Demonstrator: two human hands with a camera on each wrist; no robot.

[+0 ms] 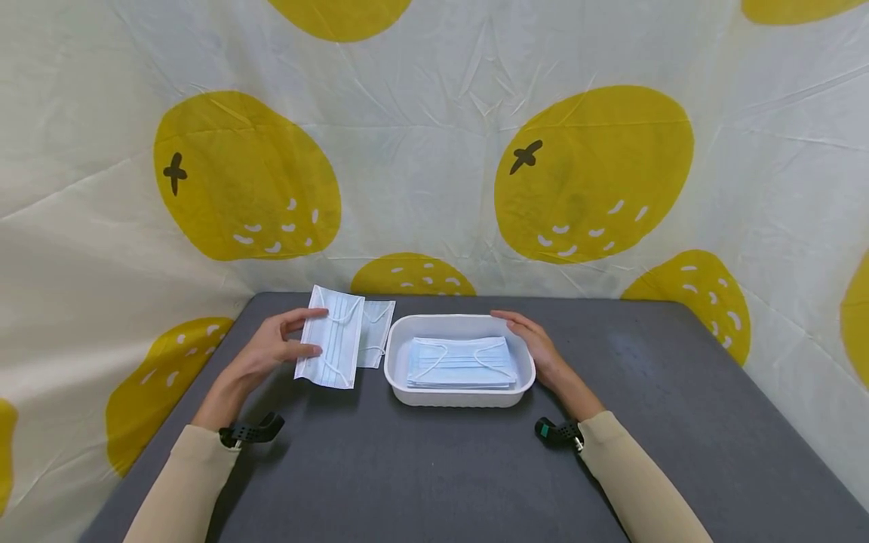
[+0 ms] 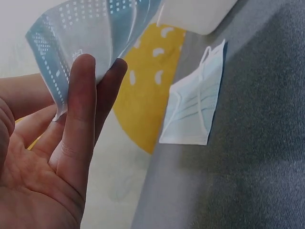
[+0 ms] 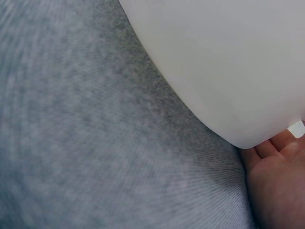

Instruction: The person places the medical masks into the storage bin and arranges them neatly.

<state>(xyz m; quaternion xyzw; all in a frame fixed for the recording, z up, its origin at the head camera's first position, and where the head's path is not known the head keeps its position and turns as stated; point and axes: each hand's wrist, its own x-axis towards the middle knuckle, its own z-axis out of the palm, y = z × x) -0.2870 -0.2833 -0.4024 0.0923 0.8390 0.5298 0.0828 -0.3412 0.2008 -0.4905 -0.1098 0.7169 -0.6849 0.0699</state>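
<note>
My left hand [image 1: 271,343] pinches a light blue pleated face mask [image 1: 337,339] by its left edge, upright above the table. In the left wrist view the same mask [image 2: 90,28] bends between the fingers. Behind it a second face mask [image 1: 376,332] lies on the table, partly covered in the head view and fully seen in the left wrist view. A white plastic tub [image 1: 458,398] stands to the right, with a stack of face masks [image 1: 462,360] inside, ear loops on top. My right hand [image 1: 543,354] rests against the tub's right side, fingers extended along its far right rim.
The dark grey table [image 1: 434,475] carries the tub and masks. A white curtain [image 1: 421,173] printed with yellow fruit hangs behind and at both sides. Black camera bands [image 1: 251,430] sit on both wrists, over beige sleeves.
</note>
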